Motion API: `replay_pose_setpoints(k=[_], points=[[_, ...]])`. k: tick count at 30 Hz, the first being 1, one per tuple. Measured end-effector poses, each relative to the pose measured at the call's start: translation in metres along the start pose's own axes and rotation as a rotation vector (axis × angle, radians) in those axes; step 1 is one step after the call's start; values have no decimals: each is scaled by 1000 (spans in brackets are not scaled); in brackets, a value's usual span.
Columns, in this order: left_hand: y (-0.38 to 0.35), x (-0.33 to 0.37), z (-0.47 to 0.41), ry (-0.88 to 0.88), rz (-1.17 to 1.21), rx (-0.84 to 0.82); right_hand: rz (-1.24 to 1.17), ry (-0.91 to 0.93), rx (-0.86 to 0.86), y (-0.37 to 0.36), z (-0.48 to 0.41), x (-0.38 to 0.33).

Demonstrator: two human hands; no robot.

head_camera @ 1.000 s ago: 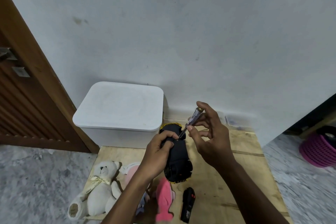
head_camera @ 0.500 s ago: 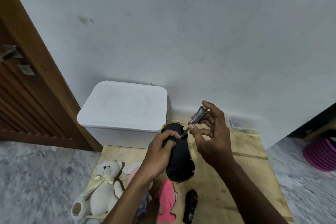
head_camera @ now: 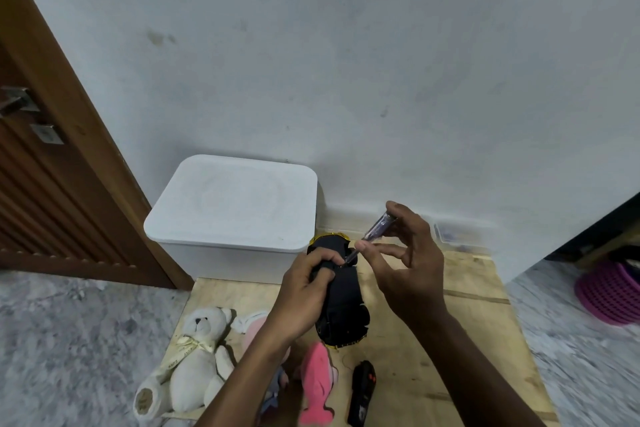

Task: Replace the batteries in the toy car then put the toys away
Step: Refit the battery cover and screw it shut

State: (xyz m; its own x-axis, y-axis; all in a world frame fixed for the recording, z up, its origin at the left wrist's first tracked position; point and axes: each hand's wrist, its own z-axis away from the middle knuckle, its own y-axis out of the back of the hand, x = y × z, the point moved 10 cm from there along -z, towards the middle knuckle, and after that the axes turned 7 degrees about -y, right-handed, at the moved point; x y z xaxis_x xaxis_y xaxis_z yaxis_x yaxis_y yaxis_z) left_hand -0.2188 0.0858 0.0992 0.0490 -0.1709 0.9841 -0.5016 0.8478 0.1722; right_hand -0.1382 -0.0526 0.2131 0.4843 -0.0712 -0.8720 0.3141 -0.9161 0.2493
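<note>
Black with a yellow rim, the toy car point(head_camera: 343, 308) is turned belly-up above the wooden desk point(head_camera: 467, 340). The left hand point(head_camera: 304, 291) grips its far end, fingers curled over the edge. The right hand point(head_camera: 408, 270), just beside it, pinches a screwdriver point(head_camera: 375, 230) between thumb and fingertips, with the other fingers spread loosely. The screwdriver slants down, and its tip meets the car's underside right by the left hand's fingers.

Beyond the left hand stands a white lidded box point(head_camera: 235, 208) against the wall. Below the left wrist lie a cream teddy bear point(head_camera: 197, 357) and a pink fish toy point(head_camera: 317, 388), and a black remote point(head_camera: 362, 392) lies under the right forearm. Well off to the right of the right hand sits a pink basket point(head_camera: 613, 291) on the floor.
</note>
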Motion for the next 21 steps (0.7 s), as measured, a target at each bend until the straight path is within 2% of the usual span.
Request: replay_pose_setpoints(k=[5,9,21], points=[[-1,2,2,18,45,6,-40,0,-78,-4,5,4],[0,5,1,-2,65,6,-125,-65,-59,-2,3,5],[5,6,0,-10,78,7,-200,-92,-39,3,-3,3]])
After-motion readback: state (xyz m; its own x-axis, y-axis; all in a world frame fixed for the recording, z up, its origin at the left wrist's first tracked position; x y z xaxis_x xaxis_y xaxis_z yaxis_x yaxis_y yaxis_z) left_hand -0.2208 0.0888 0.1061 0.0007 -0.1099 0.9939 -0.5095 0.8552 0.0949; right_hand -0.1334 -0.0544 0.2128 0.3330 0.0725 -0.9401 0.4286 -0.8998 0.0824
